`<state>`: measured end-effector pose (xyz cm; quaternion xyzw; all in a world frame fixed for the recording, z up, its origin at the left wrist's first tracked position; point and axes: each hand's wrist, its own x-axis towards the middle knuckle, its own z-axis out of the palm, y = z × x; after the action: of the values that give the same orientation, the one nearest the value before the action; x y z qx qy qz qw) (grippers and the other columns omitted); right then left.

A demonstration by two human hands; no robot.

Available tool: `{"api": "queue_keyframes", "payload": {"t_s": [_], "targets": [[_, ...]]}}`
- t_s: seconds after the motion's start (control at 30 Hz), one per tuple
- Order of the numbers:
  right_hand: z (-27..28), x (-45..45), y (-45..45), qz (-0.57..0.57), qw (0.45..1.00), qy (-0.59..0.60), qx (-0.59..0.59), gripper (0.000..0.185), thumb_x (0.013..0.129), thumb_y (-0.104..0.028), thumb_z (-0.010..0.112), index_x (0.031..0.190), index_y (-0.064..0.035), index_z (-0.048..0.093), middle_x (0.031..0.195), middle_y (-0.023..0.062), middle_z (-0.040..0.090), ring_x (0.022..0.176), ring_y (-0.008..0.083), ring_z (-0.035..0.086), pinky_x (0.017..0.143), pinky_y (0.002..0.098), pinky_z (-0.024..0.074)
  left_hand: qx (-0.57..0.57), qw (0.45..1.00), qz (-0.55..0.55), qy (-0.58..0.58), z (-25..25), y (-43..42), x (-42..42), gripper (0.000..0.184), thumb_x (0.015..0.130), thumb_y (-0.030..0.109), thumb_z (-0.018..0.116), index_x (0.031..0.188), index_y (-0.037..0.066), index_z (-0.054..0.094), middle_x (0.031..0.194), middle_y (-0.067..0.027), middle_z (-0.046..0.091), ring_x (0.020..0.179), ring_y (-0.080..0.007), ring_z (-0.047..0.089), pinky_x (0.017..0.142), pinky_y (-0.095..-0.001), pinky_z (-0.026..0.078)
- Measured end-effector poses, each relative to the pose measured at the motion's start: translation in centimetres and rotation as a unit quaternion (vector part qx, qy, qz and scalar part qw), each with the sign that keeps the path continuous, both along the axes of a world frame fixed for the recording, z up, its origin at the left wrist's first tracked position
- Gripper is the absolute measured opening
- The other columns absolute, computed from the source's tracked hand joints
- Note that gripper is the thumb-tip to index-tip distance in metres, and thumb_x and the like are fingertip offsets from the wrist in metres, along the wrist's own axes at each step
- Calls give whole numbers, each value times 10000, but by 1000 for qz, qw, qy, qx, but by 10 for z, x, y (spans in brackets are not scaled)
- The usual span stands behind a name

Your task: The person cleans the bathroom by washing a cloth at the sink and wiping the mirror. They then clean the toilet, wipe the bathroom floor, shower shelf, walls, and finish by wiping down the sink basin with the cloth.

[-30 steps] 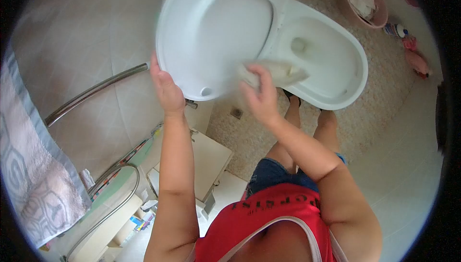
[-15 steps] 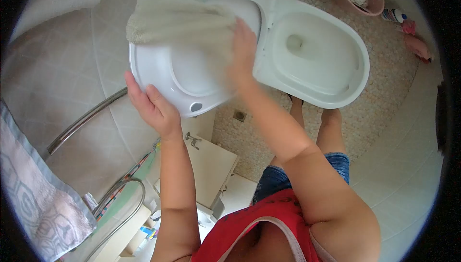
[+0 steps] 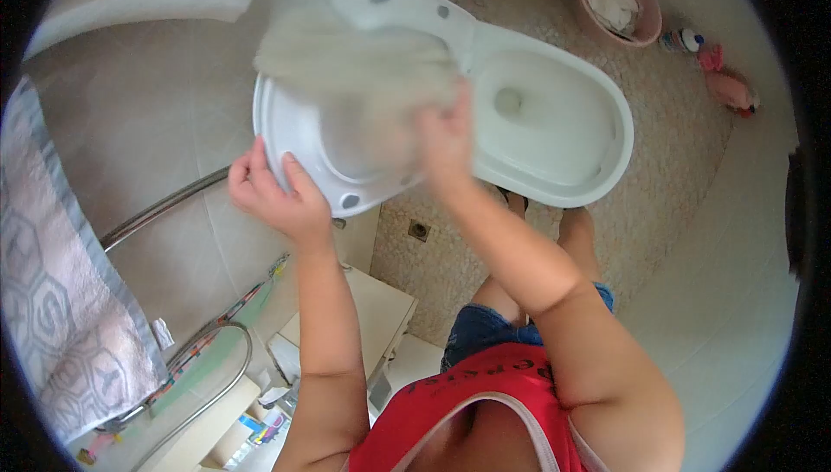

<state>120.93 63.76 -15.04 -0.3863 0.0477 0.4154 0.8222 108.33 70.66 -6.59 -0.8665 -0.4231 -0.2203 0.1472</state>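
Note:
My left hand [image 3: 281,195] holds the outer edge of the raised white toilet seat [image 3: 299,156], thumb and fingers on its rim. A pale cloth [image 3: 355,65], blurred by motion, spreads over the upper part of the seat and hides some of it. My right hand [image 3: 446,134], also blurred, grips the cloth near the hinge side. To the right lies the open white toilet bowl [image 3: 554,117] with a little water at its drain.
A pink basin [image 3: 649,26] with white cloth stands at the upper right, near a bottle [image 3: 681,40] and a pink item [image 3: 731,91]. A metal rail [image 3: 164,208] and a towel [image 3: 74,299] are at left; a cabinet [image 3: 372,312] stands below, a floor drain [image 3: 419,230] beside it.
My right hand has swept the cloth from beside the bowl up across the raised seat. The seat now shows more of its ring and pads. My left hand stays at the seat's edge.

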Motion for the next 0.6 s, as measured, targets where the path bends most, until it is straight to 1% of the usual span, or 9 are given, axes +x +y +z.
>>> {"api": "queue_keyframes", "payload": {"t_s": [0.07, 0.1, 0.13, 0.2, 0.27, 0.3, 0.33, 0.4, 0.6], "targets": [[10, 44, -28, -30, 991, 19, -132, 416, 852, -125, 488, 1248, -33, 399, 1049, 81, 540, 939, 143, 536, 786, 286, 483, -35, 998, -30, -49, 3, -17, 12, 372, 822, 51, 573, 1173, -43, 494, 1154, -172, 454, 1058, -284, 456, 935, -376, 365], [-9, 59, -42, -63, 992, -6, -113, 400, 877, -155, 474, 1253, -35, 411, 1077, 81, 542, 970, 154, 536, 812, 296, 477, -53, 995, -45, -74, 1, -27, 17, 365, 820, 47, 577, 1160, -50, 487, 1154, -172, 459, 1064, -278, 459, 939, -376, 365], [-29, 73, -56, -96, 990, -28, -95, 388, 902, -186, 461, 1258, -36, 423, 1105, 82, 544, 1002, 165, 536, 838, 306, 471, -218, 949, -55, -220, -7, -40, 17, 352, 836, 32, 553, 1161, -60, 454, 1159, -175, 473, 1080, -253, 465, 952, -371, 366], [-25, 107, -80, -198, 978, -24, -67, 412, 939, -293, 436, 1266, -43, 443, 1178, 88, 542, 1091, 204, 524, 890, 336, 462, -357, 903, -84, -225, 1, -77, 28, 371, 851, 34, 530, 1192, -62, 419, 1175, -172, 476, 1075, -235, 481, 961, -367, 369], [-8, 137, -119, -198, 975, -62, -82, 456, 950, -362, 406, 1279, -48, 446, 1230, 102, 535, 1140, 241, 516, 923, 380, 460, -390, 884, -228, -121, 5, -114, 50, 427, 799, 11, 565, 1210, -12, 454, 1146, -176, 520, 1045, -314, 528, 949, -380, 392], [-3, 150, -141, -179, 970, -129, -104, 449, 952, -350, 397, 1271, -39, 450, 1227, 111, 535, 1128, 249, 525, 922, 392, 466, -399, 853, -290, -173, -19, -141, 58, 497, 748, 8, 598, 1231, 50, 489, 1177, -187, 520, 1069, -352, 527, 936, -415, 417], [0, 164, -164, -158, 960, -196, -126, 443, 954, -339, 387, 1263, -29, 455, 1224, 121, 536, 1116, 257, 535, 922, 404, 471, -457, 828, -302, -122, -34, -167, 66, 498, 762, 19, 593, 1248, 94, 510, 1214, -175, 513, 1090, -348, 528, 924, -454, 432], [6, 191, -206, -155, 936, -275, -155, 468, 938, -353, 409, 1246, -5, 462, 1198, 148, 549, 1105, 275, 549, 898, 426, 496, -473, 796, -357, -123, -64, -206, 93, 513, 787, 93, 539, 1296, 100, 482, 1286, -125, 472, 1162, -306, 479, 971, -471, 394], [32, 220, -224, -301, 859, -249, -332, 461, 925, -348, 413, 1252, -28, 471, 1247, 138, 515, 1159, 315, 501, 930, 460, 468, -421, 819, -391, -10, -189, -299, 148, 524, 849, 168, 419, 1365, 89, 383, 1427, -57, 347, 1302, -233, 333, 1048, -483, 304]]}}
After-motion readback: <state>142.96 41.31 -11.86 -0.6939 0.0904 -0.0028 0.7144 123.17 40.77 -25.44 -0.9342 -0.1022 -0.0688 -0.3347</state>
